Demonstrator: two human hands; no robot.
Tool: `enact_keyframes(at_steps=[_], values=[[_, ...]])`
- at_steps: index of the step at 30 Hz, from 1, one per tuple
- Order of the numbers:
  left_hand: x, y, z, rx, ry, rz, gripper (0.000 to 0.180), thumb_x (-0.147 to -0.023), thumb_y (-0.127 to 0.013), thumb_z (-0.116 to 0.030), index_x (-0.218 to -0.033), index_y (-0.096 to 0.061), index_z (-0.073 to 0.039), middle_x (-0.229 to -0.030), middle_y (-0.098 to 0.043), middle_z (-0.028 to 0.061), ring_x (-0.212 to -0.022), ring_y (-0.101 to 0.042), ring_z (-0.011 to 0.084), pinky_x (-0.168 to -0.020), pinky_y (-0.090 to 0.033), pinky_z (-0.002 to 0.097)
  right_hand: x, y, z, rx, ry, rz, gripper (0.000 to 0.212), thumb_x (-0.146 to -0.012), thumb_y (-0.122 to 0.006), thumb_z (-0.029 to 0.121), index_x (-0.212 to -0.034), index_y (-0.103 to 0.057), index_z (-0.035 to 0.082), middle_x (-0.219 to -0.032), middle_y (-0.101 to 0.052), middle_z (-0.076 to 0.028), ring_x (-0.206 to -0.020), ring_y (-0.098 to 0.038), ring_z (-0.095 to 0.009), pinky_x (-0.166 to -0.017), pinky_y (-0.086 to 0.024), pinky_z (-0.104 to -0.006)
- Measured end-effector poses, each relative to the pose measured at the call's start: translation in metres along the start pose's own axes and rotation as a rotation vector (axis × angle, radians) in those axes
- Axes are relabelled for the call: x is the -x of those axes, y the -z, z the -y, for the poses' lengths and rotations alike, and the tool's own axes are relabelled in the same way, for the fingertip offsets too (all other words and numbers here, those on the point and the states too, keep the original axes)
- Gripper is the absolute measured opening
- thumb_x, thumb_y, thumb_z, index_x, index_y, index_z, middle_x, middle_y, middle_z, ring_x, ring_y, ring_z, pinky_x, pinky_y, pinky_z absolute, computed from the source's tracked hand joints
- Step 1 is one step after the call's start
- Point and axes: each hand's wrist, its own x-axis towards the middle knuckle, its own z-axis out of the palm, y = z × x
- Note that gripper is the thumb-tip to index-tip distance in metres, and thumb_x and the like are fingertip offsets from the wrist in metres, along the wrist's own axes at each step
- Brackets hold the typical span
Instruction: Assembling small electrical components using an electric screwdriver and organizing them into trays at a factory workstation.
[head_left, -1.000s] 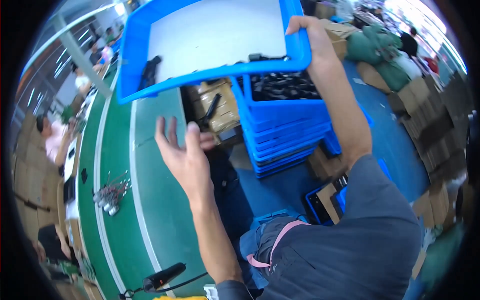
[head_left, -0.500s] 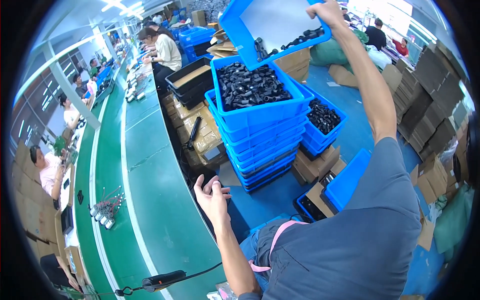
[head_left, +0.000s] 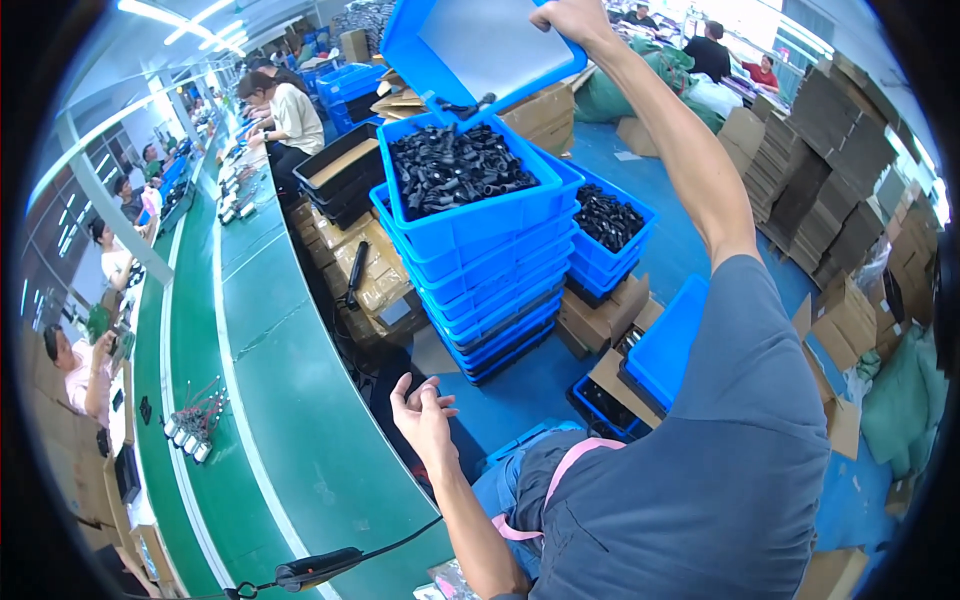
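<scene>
My right hand (head_left: 575, 20) grips the upper rim of a blue plastic bin (head_left: 408, 32) with a whitish inside. This bin is tipped over the top bin (head_left: 490, 208) of a tall blue stack. A few dark pieces lie at its low corner, above a heap of small black plastic parts (head_left: 455, 170) that fills the top bin. Away from the stack, my left hand (head_left: 425, 425) hangs beside the bench edge with loosely bent fingers apart, holding nothing.
A green workbench (head_left: 300, 390) runs along the left, with several wired silver parts (head_left: 190, 435) on it. Behind the stack stands another blue bin (head_left: 610, 262) of black parts. Cartons (head_left: 605, 310) lie on the floor, flattened cardboard (head_left: 820, 165) is piled right, and people sit at benches.
Most dark pieces in the tipped bin have slid out toward the stack's top bin. The bin's low corner has come down closer to the heap. My left hand keeps its loose pose.
</scene>
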Motion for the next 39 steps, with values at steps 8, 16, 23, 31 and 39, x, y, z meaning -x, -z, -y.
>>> enact_keyframes(at_steps=[8,16,23,31,39], values=[[-0.015,-0.005,0.01,0.011,0.072,0.014,0.036,-0.086,-0.054,-0.007,-0.119,-0.044,0.005,-0.09,-0.064,0.0161,-0.058,-0.06,0.0143,-0.046,-0.048,0.0225,0.009,0.022,0.014,0.06,0.16,-0.038,0.084,-0.047,-0.069,0.011,-0.129,-0.05,0.006,-0.064,-0.058,-0.011,-0.058,-0.055,-0.018,-0.057,-0.047,-0.0291],[-0.033,-0.007,0.017,-0.027,0.061,-0.031,0.035,-0.087,-0.052,-0.008,-0.119,-0.045,0.005,-0.093,-0.064,0.0189,-0.058,-0.062,0.0166,-0.047,-0.049,0.0232,0.02,0.039,0.009,-0.039,0.085,-0.101,0.084,-0.048,-0.067,0.007,-0.13,-0.05,0.005,-0.065,-0.055,-0.008,-0.058,-0.052,-0.015,-0.056,-0.044,-0.0261],[-0.041,-0.005,0.026,-0.031,0.075,-0.032,0.035,-0.088,-0.051,-0.008,-0.12,-0.044,0.006,-0.096,-0.064,0.0207,-0.059,-0.063,0.0174,-0.048,-0.05,0.0232,0.006,0.06,-0.046,-0.293,0.047,-0.4,0.073,-0.05,-0.063,0.005,-0.122,-0.053,-0.004,-0.066,-0.053,-0.004,-0.056,-0.049,-0.014,-0.055,-0.042,-0.0247],[-0.043,0.032,0.028,-0.052,-0.036,-0.265,0.034,-0.088,-0.05,-0.006,-0.119,-0.044,0.004,-0.094,-0.064,0.0201,-0.06,-0.061,0.0168,-0.048,-0.049,0.0224,0.033,0.156,-0.22,-0.825,-0.433,-0.347,0.037,-0.059,-0.057,0.017,-0.092,-0.057,0.001,-0.081,-0.056,-0.009,-0.082,-0.056,-0.019,-0.07,-0.046,-0.0311],[-0.055,0.076,0.051,-0.251,-0.195,-0.538,0.034,-0.087,-0.047,-0.006,-0.12,-0.044,0.003,-0.094,-0.064,0.0197,-0.061,-0.06,0.0183,-0.048,-0.048,0.024,0.16,0.189,-0.239,-1.008,-0.453,-0.582,0.044,-0.062,-0.057,0.024,-0.101,-0.052,0.005,-0.09,-0.059,-0.012,-0.086,-0.056,-0.027,-0.082,-0.047,-0.0461]])
